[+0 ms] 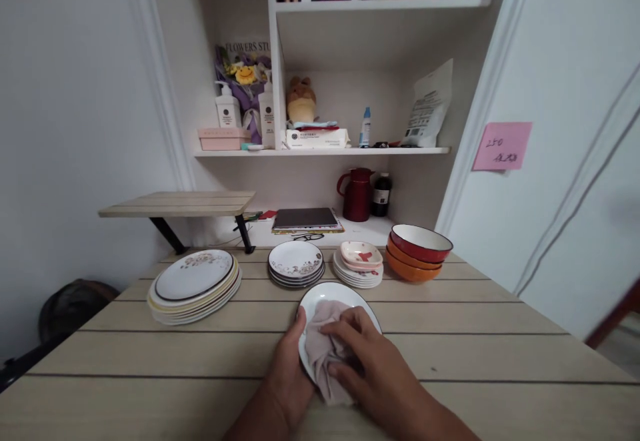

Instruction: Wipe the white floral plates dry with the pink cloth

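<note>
A white plate (320,292) with a dark rim is tilted up above the wooden table near its front middle. My left hand (290,367) grips it at the left edge, thumb over the rim and the other fingers hidden beneath. Crumpled on the plate's face lies a pale pinkish cloth (320,341). My right hand (367,354) is closed on that cloth, its bent fingers pressing it against the plate. The cloth's lower end hangs past the plate's near edge.
Behind the hands stand large plates (195,281) at left, small dark-rimmed plates (295,259), small plates (357,276) topped by patterned dishes (361,254), and bowls (417,254) at right. A raised wooden stand (180,204), closed laptop (305,218) and red jug (357,194) are farther back.
</note>
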Demonstrator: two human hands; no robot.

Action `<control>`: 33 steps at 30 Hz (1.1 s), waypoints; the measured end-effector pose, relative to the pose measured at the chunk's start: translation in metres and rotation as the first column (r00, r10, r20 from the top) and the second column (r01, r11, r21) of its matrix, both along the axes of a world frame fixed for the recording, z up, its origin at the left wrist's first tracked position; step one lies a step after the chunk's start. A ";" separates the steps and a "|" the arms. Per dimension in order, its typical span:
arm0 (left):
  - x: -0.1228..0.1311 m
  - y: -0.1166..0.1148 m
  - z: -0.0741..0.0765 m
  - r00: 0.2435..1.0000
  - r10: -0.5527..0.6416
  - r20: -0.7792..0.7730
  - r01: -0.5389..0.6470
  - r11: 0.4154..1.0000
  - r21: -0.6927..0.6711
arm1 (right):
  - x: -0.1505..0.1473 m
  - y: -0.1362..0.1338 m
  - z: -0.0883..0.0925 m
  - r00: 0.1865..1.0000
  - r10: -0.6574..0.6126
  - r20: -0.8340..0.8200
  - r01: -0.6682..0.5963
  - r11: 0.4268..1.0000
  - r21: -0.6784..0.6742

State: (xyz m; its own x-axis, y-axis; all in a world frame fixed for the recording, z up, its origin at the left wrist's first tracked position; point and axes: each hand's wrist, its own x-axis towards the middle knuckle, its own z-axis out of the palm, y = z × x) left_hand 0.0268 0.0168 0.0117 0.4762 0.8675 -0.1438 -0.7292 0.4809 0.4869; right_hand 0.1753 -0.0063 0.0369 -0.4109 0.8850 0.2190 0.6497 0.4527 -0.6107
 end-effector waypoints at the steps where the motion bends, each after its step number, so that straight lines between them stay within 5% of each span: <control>1: 0.001 0.000 0.000 1.000 -0.018 0.003 0.018 1.000 0.009 | -0.001 0.001 -0.001 0.999 -0.008 0.032 0.007 1.000 0.016; 8: 0.005 -0.005 0.003 0.998 -0.049 -0.032 0.049 0.999 -0.006 | -0.002 0.011 0.001 0.989 -0.087 0.116 0.059 0.972 0.229; 15: 0.005 -0.008 0.003 0.998 -0.023 -0.055 0.019 0.997 -0.068 | 0.022 0.031 0.005 0.931 -0.291 0.220 0.244 0.945 0.217; 20: -0.001 -0.005 0.001 0.997 0.047 -0.068 -0.050 0.998 -0.048 | 0.025 0.023 0.000 0.925 -0.112 0.362 0.076 0.991 0.112; 25: -0.002 -0.005 0.005 0.996 0.035 -0.084 -0.037 0.999 -0.021 | 0.009 0.005 0.001 0.970 0.169 0.177 -0.176 0.984 0.025; 29: 0.002 -0.007 0.005 0.991 0.007 -0.130 -0.009 1.000 -0.013 | -0.006 0.007 0.002 0.985 0.164 0.056 -0.169 0.979 0.110; 33: 0.006 -0.007 0.002 0.996 0.007 -0.088 -0.005 1.000 0.026 | -0.001 0.025 0.003 0.998 -0.005 0.065 -0.015 0.954 0.300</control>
